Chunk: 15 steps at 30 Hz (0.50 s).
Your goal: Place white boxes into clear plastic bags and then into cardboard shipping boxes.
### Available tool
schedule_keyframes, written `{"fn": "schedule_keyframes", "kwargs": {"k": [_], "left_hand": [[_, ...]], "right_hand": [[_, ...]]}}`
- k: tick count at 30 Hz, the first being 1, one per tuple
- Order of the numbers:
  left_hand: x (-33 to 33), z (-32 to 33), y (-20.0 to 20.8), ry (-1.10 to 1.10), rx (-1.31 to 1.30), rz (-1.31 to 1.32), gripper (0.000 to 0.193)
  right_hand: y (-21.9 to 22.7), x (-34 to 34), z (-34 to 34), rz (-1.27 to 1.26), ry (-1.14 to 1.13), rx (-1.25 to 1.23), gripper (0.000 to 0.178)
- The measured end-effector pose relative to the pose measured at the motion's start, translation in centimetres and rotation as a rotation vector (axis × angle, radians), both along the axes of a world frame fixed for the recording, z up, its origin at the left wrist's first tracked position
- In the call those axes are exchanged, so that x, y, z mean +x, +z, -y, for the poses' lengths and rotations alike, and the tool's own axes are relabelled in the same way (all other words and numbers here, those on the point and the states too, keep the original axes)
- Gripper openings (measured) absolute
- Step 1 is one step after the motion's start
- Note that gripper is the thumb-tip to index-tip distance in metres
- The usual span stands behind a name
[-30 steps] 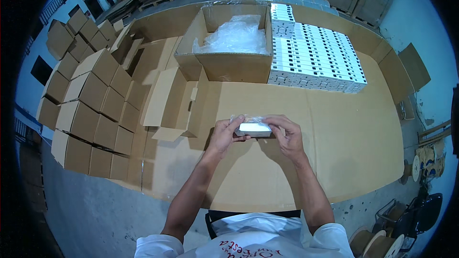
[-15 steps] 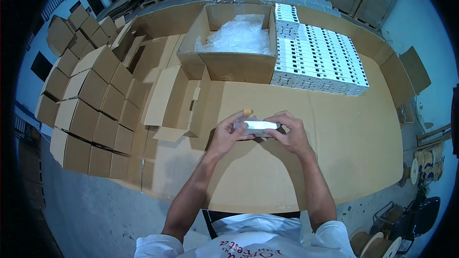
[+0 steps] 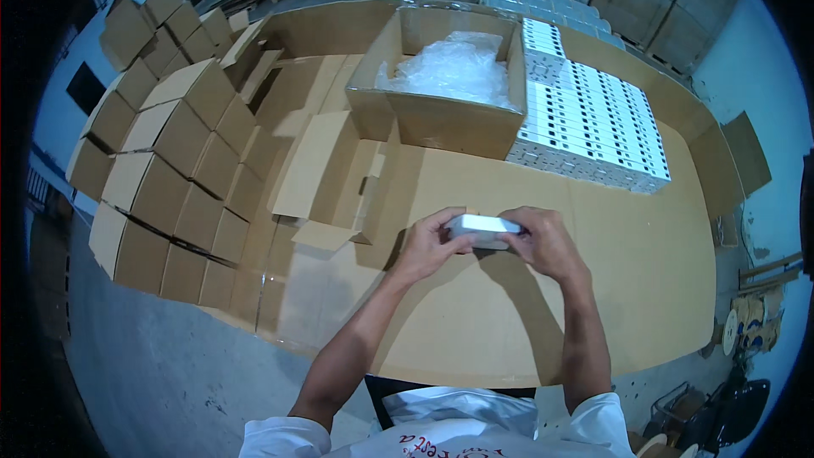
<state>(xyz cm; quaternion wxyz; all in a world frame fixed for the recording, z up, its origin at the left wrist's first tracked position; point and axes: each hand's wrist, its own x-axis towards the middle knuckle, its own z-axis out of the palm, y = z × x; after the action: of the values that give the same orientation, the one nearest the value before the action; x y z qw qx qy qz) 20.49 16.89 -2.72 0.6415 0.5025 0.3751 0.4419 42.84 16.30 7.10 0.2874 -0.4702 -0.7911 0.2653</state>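
Note:
Between my two hands, a small flat pale box-shaped item (image 3: 485,225) is held just above the cardboard-covered table (image 3: 458,314). My left hand (image 3: 431,246) grips its left end, thumb on the near side. At the other end, my right hand (image 3: 545,242) pinches it with fingers and thumb closed. Its underside and far side are hidden, and its exact kind does not show. To the left of my left hand lies an open cardboard carton (image 3: 326,174) with its flaps spread out.
A large carton (image 3: 449,129) of clear plastic wrapping (image 3: 458,70) stands at the back. Right of it are stacked rows of white boxes (image 3: 593,131) with dark squares. Many brown cartons (image 3: 174,178) are piled at the left. Cardboard walls (image 3: 704,148) edge the table.
The view has shifted a little. Both hands still hold the item, which now shows its pale top and near edge more squarely; my right hand wraps further over its end.

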Motion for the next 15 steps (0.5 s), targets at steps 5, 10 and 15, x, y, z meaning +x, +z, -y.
{"fn": "schedule_keyframes", "kwargs": {"k": [5,10,15], "left_hand": [[-0.1,1.1,0.3,0.106,0.033,-0.097,0.089],[-2.7,0.3,0.5,-0.023,0.166,-0.326,0.07],[-4.0,0.6,0.1,-0.017,0.194,-0.4,0.063]], "right_hand": [[1.6,-0.9,-1.5,-0.021,-0.153,0.092,0.02],[1.5,-9.3,-5.6,-0.203,-0.178,0.247,0.021],[-0.7,-17.2,-10.5,-0.502,-0.115,0.144,0.025]]}}
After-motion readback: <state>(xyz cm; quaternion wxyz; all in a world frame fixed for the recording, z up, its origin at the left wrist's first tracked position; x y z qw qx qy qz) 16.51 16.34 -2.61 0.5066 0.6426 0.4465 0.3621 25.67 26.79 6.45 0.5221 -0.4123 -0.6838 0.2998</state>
